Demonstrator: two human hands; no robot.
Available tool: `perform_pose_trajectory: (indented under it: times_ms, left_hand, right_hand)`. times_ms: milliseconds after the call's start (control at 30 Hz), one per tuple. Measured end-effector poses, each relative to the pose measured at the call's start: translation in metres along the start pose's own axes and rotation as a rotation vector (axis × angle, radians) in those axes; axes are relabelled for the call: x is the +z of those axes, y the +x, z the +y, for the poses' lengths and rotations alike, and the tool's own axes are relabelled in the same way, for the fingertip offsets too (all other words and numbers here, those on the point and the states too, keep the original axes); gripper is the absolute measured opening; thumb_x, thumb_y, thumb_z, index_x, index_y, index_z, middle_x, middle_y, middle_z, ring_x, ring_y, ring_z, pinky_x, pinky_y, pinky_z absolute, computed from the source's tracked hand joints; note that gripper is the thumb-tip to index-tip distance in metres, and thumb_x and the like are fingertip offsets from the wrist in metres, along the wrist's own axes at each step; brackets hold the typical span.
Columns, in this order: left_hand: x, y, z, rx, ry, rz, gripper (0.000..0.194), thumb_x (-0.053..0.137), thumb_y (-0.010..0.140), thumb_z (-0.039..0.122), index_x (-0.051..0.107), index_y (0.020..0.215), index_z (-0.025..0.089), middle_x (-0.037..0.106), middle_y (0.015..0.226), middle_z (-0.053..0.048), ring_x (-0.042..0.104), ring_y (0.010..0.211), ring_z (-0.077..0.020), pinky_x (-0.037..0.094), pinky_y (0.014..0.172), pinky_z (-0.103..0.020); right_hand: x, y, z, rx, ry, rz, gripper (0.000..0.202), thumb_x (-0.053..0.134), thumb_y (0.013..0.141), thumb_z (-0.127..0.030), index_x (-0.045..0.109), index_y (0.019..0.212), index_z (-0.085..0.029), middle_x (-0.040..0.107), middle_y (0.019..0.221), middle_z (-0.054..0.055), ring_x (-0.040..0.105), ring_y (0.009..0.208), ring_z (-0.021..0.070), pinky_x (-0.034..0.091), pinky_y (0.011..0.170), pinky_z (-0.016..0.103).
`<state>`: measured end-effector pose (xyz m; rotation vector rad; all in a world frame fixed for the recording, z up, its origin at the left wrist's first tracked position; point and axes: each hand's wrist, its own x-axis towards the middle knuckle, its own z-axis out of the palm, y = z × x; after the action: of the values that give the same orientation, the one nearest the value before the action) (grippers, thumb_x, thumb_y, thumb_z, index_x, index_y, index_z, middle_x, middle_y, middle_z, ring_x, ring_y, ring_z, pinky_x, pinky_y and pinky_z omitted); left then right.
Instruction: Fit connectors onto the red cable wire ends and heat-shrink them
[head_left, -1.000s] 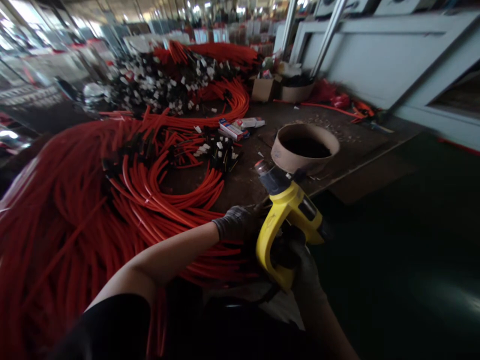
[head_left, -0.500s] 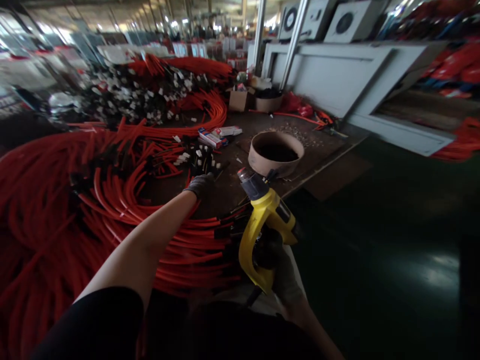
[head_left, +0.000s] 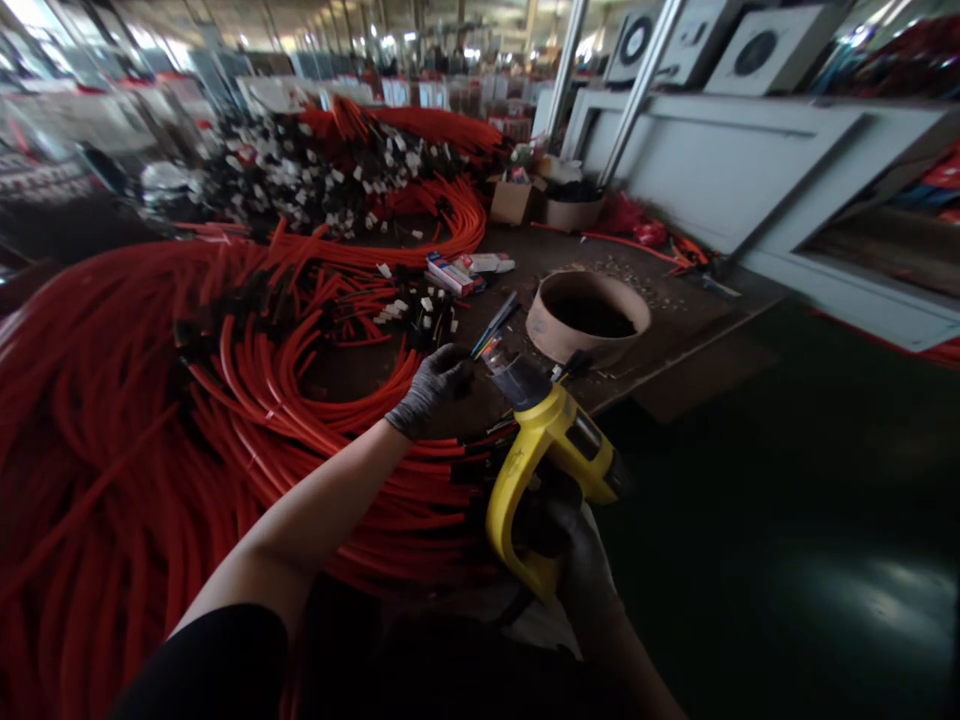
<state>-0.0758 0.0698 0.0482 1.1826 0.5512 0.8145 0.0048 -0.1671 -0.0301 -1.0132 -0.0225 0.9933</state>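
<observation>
My left hand [head_left: 431, 388], in a grey glove, is closed on a bundle of thin wires [head_left: 493, 328] whose ends point up and to the right. Just right of those wires is the nozzle of a yellow heat gun [head_left: 551, 430]. My right hand [head_left: 574, 535], also gloved, is wrapped round the gun's handle. Below and left of my left hand lie long red tubes [head_left: 300, 420], curved in a large coil. Small white connectors [head_left: 427, 305] on dark wires lie just beyond my left hand.
A round cardboard tub [head_left: 589, 315] with dark contents stands right of the wires. Small boxes [head_left: 454, 273] lie behind them. A heap of connectors [head_left: 300, 170] fills the back left. Grey machine frames [head_left: 712, 170] stand at the back right, beside the table's edge [head_left: 697, 350].
My left hand has come away from the connector pile toward the nozzle, with wires now showing in its grip. The heat gun stays in my right hand. The camera view has shifted left.
</observation>
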Motion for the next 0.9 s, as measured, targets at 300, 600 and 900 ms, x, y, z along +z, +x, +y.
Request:
perform_pose_trajectory:
  times_ms: [300, 600, 900]
  left_hand:
    - [-0.003, -0.005, -0.009, -0.053, -0.169, 0.020, 0.054, 0.089, 0.049, 0.045, 0.048, 0.071, 0.017, 0.055, 0.058, 0.006, 0.047, 0.048, -0.0049, 0.037, 0.046, -0.018]
    - [0.000, -0.003, -0.013, -0.041, -0.300, 0.026, 0.055, 0.091, 0.049, 0.042, 0.048, 0.075, 0.018, 0.053, 0.061, 0.007, 0.049, 0.053, -0.0055, 0.041, 0.050, -0.019]
    - [0.003, -0.003, -0.026, -0.011, -0.299, 0.065, 0.053, 0.091, 0.049, 0.041, 0.048, 0.068, 0.017, 0.050, 0.055, 0.008, 0.046, 0.049, -0.0054, 0.039, 0.047, -0.019]
  right_hand:
    - [0.009, 0.001, -0.001, 0.063, -0.020, 0.176, 0.042, 0.079, 0.060, -0.034, 0.071, 0.100, -0.027, 0.075, 0.088, -0.003, 0.070, 0.094, 0.0262, 0.057, 0.087, 0.042]
    - [0.013, -0.002, -0.006, 0.028, -0.064, 0.052, 0.029, 0.079, 0.066, -0.032, 0.071, 0.093, -0.028, 0.074, 0.090, -0.003, 0.068, 0.101, 0.0252, 0.058, 0.087, 0.039]
    - [-0.005, 0.004, -0.008, 0.028, -0.193, 0.183, 0.031, 0.083, 0.059, -0.046, 0.067, 0.076, -0.026, 0.067, 0.069, -0.004, 0.062, 0.065, 0.0162, 0.055, 0.062, 0.030]
